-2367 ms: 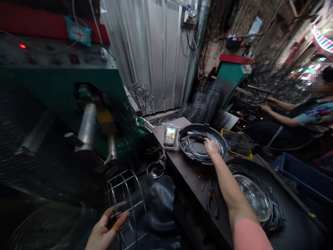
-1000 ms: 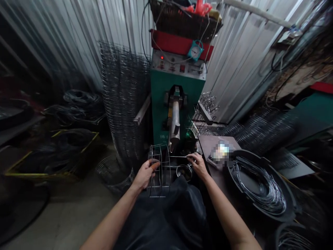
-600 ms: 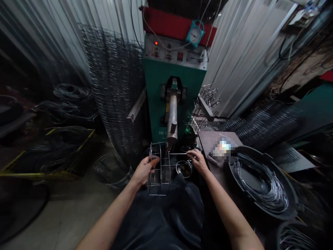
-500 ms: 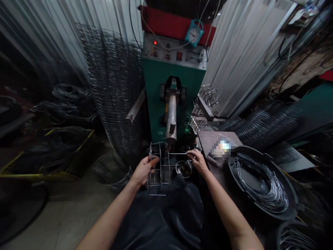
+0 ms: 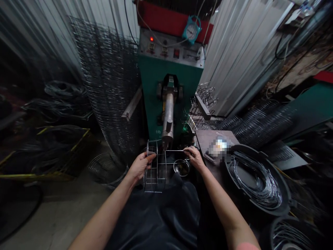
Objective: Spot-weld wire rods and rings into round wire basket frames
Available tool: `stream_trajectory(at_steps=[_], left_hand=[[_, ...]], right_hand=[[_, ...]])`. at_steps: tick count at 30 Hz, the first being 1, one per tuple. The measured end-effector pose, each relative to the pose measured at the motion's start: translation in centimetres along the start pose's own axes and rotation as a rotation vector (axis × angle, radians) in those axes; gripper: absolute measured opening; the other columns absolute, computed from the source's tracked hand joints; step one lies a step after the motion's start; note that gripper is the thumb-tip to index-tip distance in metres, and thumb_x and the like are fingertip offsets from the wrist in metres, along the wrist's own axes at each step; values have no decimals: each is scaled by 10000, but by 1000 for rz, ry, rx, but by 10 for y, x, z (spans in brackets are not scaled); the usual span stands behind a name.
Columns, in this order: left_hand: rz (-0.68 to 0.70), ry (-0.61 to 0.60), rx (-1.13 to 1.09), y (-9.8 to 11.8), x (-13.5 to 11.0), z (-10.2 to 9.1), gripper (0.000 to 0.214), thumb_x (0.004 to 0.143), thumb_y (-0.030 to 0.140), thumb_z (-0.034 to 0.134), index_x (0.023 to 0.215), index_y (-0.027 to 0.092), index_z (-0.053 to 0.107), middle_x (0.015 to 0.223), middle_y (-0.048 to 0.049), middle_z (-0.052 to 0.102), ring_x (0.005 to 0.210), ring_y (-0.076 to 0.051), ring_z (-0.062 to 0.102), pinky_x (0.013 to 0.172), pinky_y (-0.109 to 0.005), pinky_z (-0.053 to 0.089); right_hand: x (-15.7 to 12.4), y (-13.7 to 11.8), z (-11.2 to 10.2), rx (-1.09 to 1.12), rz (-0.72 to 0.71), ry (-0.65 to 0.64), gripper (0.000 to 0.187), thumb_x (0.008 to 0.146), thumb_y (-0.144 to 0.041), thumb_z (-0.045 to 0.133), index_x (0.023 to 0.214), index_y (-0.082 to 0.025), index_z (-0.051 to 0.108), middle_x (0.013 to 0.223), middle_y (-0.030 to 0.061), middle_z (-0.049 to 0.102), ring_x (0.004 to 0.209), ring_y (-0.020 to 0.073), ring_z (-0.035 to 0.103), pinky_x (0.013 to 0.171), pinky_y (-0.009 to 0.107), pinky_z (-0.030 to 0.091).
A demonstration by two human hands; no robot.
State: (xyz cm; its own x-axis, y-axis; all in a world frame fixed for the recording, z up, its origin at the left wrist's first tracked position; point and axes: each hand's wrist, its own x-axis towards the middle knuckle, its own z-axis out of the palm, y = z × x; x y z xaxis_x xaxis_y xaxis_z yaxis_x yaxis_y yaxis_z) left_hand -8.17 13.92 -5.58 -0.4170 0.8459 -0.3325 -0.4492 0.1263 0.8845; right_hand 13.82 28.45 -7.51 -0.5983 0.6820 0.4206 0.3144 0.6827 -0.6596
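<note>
My left hand [image 5: 141,166] is closed on the left side of a small wire rack [image 5: 157,178], made of thin bright rods and held upright over my lap. Between finger and thumb, my right hand [image 5: 194,157] pinches the right end of a straight metal rod [image 5: 174,150]. That rod's left end meets the rack's upper right part, just under the tip of the welding machine's metal arm [image 5: 168,119]. Whether rod and rack are joined there, I cannot tell. Below the rod is a round metal ring or bowl [image 5: 181,168].
The green machine cabinet [image 5: 148,80] stands ahead, a teal gauge [image 5: 191,31] on top. Tall stacked wire baskets [image 5: 109,76] rise at left. A small table [image 5: 205,135] and a black tub [image 5: 284,187] of curved wires stand at right. A yellow-edged crate [image 5: 65,177] lies far left.
The whole view has shifted slightly, so everything sits a little further left and up. Both hands keep the same grips on the rack and the rod.
</note>
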Motion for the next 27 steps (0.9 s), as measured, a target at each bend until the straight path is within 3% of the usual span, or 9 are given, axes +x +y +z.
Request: stream_trajectory(at_steps=[17,19,21,23,24,25,27], left_hand=[[-78,28,6,8,3,2,365,424,290,790,688,127,598,547,53,452,449,-36,347,352,-141,217],[-81,34,30,9,0,1,366,438,290,783,714,133,601,563,47,476,451,-43,380,356,-147,247],[-80,36,57,8,-6,-1,388,471,305,768,787,146,609,656,19,550,485,-60,448,380,-162,314],[-77,34,72,6,-12,-4,424,496,321,754,863,167,610,769,-4,600,536,-82,509,417,-185,379],[-71,36,69,4,-15,-5,440,498,321,750,888,177,608,800,-6,610,556,-91,527,430,-193,398],[-63,45,62,3,-17,-5,449,493,318,750,898,186,607,806,-3,615,565,-97,537,435,-196,408],[-52,80,42,1,-20,-4,440,477,309,748,879,195,609,779,8,620,557,-103,539,426,-199,413]], right_hand=[[4,1,5,-42,-27,-13,191,869,-310,485,882,-221,654,791,32,590,798,164,547,745,286,419],[-4,4,-6,-114,-57,9,196,854,-322,512,959,-230,650,882,46,599,872,173,543,794,299,421],[-21,13,-34,-261,-26,90,249,830,-332,544,1042,-229,628,998,66,591,962,193,522,855,322,406],[-51,29,-75,-466,164,226,283,835,-317,529,1077,-195,610,1062,92,581,1015,211,505,892,338,389],[-70,39,-98,-583,336,280,287,852,-301,494,1085,-172,602,1078,106,581,1033,216,501,901,341,383],[-89,49,-119,-696,547,283,301,872,-282,451,1107,-150,586,1097,121,578,1049,220,500,904,340,379],[-125,67,-154,-832,946,142,334,874,-278,441,1137,-112,564,1104,151,586,1037,235,525,861,333,401]])
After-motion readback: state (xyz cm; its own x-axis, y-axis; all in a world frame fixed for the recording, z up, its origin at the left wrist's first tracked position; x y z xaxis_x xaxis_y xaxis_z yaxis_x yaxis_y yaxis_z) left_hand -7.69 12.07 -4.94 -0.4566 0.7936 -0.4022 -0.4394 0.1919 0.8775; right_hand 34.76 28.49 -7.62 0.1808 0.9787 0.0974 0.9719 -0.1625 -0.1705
